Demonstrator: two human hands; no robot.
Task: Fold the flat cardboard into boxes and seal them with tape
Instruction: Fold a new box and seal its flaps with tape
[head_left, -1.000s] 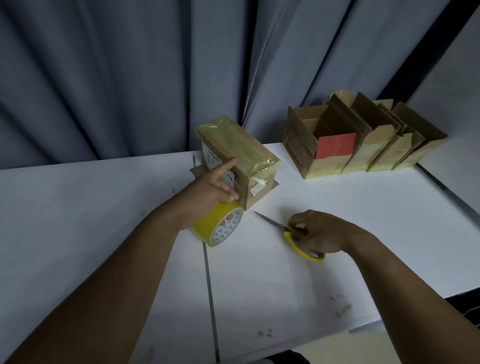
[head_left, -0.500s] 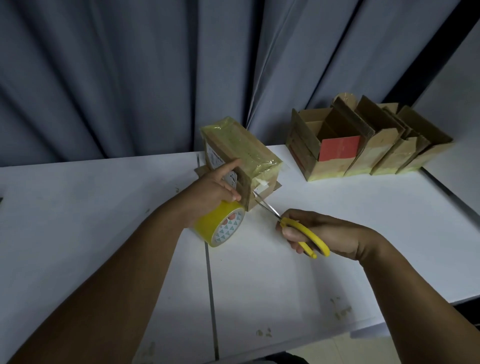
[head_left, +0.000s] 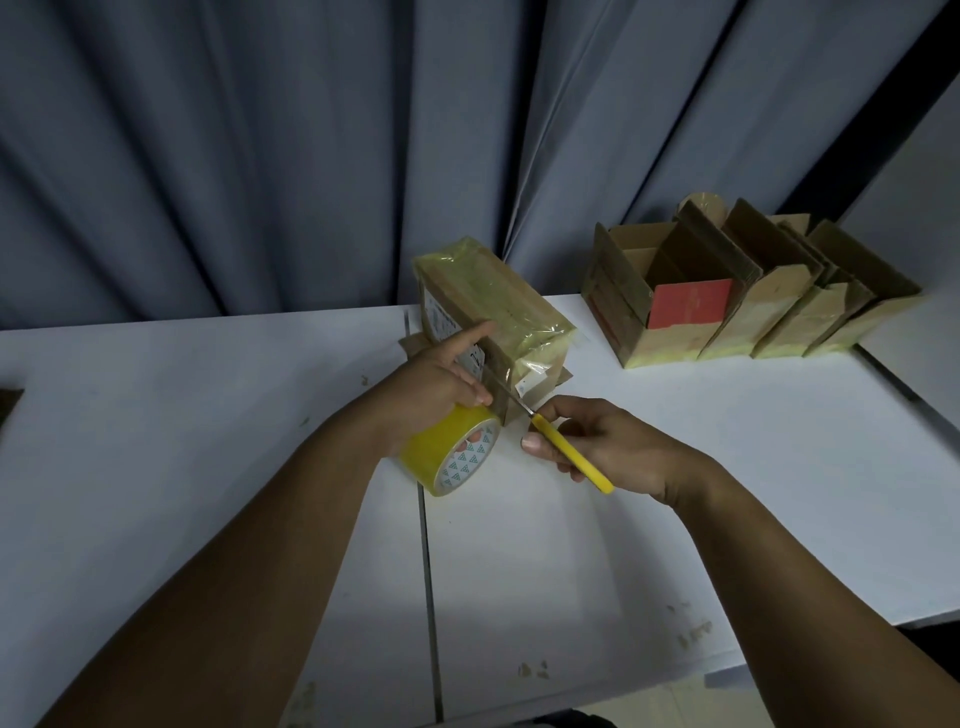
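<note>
— Scissors (head_left: 571, 457), a second ago flat on the table (head_left: 208, 441), now lifted: right hand (head_left: 618, 457) curls round the yellow handles, blades between roll and box.
— And the left hand (head_left: 441, 384)?
— Grips the tape roll (head_left: 447, 460), forefinger pressing the box (head_left: 498, 312) (standing mid-table, tape-wrapped). Cut seems imminent, seal nearly done; folded boxes (head_left: 727, 312) stand behind.

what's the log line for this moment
step: tape cut | left hand: holds tape roll by box | right hand: scissors, blades between roll and box
</note>
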